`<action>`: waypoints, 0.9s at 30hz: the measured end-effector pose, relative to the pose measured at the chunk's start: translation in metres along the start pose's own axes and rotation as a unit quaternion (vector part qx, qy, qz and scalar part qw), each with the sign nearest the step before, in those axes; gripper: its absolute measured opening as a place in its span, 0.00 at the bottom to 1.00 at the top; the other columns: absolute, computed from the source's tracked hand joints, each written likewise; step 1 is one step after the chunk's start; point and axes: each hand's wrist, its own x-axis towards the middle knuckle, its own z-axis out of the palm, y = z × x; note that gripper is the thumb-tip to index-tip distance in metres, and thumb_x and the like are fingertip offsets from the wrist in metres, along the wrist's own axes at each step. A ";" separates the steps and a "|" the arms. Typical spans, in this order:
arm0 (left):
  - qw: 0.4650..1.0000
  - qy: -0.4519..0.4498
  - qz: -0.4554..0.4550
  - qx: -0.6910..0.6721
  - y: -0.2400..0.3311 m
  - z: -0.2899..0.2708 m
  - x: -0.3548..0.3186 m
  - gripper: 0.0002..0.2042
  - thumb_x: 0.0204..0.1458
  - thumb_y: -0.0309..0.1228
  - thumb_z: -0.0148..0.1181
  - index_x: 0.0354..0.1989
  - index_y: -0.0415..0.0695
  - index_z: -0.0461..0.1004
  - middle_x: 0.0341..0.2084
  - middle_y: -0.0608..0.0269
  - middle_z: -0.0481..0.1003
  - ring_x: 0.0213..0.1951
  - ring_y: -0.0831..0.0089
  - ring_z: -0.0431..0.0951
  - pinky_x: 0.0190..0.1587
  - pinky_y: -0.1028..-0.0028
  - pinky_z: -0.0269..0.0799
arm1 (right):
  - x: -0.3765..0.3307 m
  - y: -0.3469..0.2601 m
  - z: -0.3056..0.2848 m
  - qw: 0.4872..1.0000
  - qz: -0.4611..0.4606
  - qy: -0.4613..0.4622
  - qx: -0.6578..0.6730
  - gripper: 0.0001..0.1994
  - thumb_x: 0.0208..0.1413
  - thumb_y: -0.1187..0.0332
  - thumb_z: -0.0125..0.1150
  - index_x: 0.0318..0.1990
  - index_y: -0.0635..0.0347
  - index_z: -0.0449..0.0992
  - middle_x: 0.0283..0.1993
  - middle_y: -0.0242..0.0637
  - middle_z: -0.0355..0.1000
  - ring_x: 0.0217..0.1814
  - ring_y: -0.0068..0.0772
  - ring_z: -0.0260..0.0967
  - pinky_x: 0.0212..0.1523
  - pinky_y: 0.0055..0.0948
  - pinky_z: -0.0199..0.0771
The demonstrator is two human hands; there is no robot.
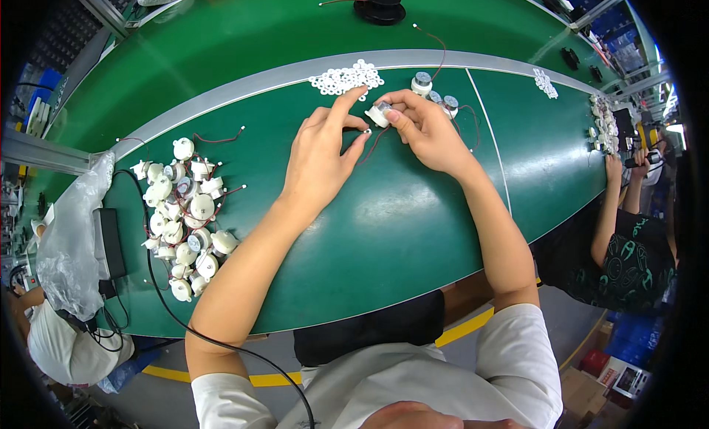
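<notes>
My right hand (428, 133) pinches a small white geared motor (379, 114) with a silvery end between thumb and fingers. A thin red wire (375, 147) hangs below it. To its left, my left hand (321, 152) reaches forward, its index finger stretched toward a pile of white washers (340, 82). At the left thumb tip, close to another finger, is a small white piece (367, 131); its exact kind is too small to tell. Beyond my right hand stand a few more motors (422, 84) with wires.
A heap of white motors (196, 207) lies left of my left arm, beside a black cable (151, 270), a clear plastic bag (70, 237) and a black box (111, 244). A black round part (379, 6) sits on the far green surface. Co-workers sit at both sides.
</notes>
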 end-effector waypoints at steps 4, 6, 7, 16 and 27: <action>1.000 -0.014 0.017 0.014 0.000 -0.002 0.000 0.32 0.50 0.20 0.68 0.65 0.49 0.68 0.38 0.58 0.84 0.46 0.60 0.80 0.52 0.63 0.75 | -0.002 -0.006 -0.002 1.000 0.004 -0.009 -0.007 0.11 0.68 0.69 0.57 0.53 0.64 0.75 0.34 0.35 0.76 0.29 0.20 0.67 0.34 0.26 0.68; 1.000 -0.007 0.025 -0.011 0.001 -0.001 0.001 0.31 0.50 0.18 0.65 0.65 0.49 0.68 0.42 0.57 0.83 0.45 0.60 0.79 0.52 0.63 0.75 | -0.004 -0.006 -0.003 0.999 -0.009 -0.001 -0.038 0.11 0.68 0.70 0.57 0.53 0.64 0.75 0.37 0.36 0.77 0.31 0.21 0.68 0.36 0.27 0.69; 1.000 -0.004 0.025 -0.012 0.001 -0.001 0.000 0.31 0.50 0.18 0.65 0.65 0.49 0.68 0.42 0.57 0.83 0.45 0.60 0.79 0.52 0.63 0.75 | -0.003 -0.002 -0.001 0.999 -0.009 -0.003 -0.040 0.11 0.68 0.70 0.57 0.53 0.64 0.75 0.37 0.36 0.77 0.31 0.21 0.68 0.36 0.27 0.69; 0.998 -0.005 0.057 0.011 0.003 -0.004 -0.001 0.28 0.45 0.14 0.58 0.58 0.46 0.72 0.47 0.57 0.75 0.46 0.57 0.77 0.51 0.62 0.74 | -0.001 -0.008 0.007 0.981 -0.116 0.020 -0.154 0.10 0.64 0.72 0.59 0.51 0.60 0.75 0.39 0.38 0.75 0.32 0.36 0.72 0.37 0.34 0.71; 0.997 -0.010 0.064 0.048 0.001 0.000 -0.005 0.21 0.45 0.16 0.59 0.50 0.43 0.78 0.44 0.59 0.77 0.47 0.57 0.76 0.52 0.61 0.72 | -0.002 -0.015 0.008 0.980 -0.116 0.005 -0.162 0.10 0.62 0.72 0.61 0.50 0.60 0.76 0.39 0.38 0.75 0.31 0.35 0.72 0.35 0.33 0.71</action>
